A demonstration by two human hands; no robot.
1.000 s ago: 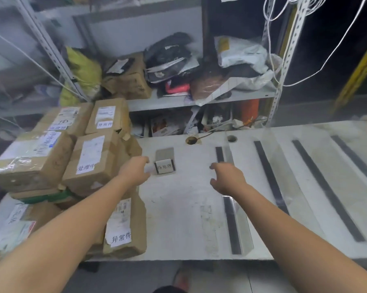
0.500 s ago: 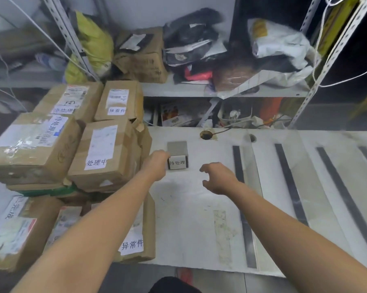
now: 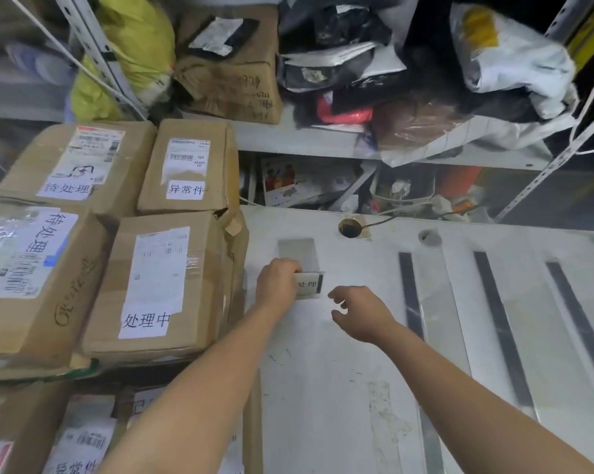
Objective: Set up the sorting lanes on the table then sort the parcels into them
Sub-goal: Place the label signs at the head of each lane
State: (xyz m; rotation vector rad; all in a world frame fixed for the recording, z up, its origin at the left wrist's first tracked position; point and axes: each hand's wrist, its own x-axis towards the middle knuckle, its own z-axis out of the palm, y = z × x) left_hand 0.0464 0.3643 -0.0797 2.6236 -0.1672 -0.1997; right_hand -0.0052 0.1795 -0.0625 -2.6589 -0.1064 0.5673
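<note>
Judging by the grip, is the lane sign being set down or picked up?

That cannot be told, nor whether its base rests on the surface. It is pinched at its left edge by the left hand, with fingers curled round it. It is at the far left part of the surface, just right of the stacked parcels. The right hand is held just right of the sign with its fingers loosely curled. Nothing is gripped by it, and no contact with the sign can be seen.

How is the step best done?

The sign should be stood upright with its printed face turned to the near edge, so that it can be read while parcels are sorted. It would best be put at the far end of a lane, beside the dark strips laid to the right, so that room is kept for the boxes. The base should be pressed flat before the grip is released. The free hand may be used to steady it, since so light a stand is likely to tip.

What might be spoiled?

The stack is close to the left forearm and could be nudged. The wording should be matched to the box labels, and only part of it is seen past the fingers.
</note>
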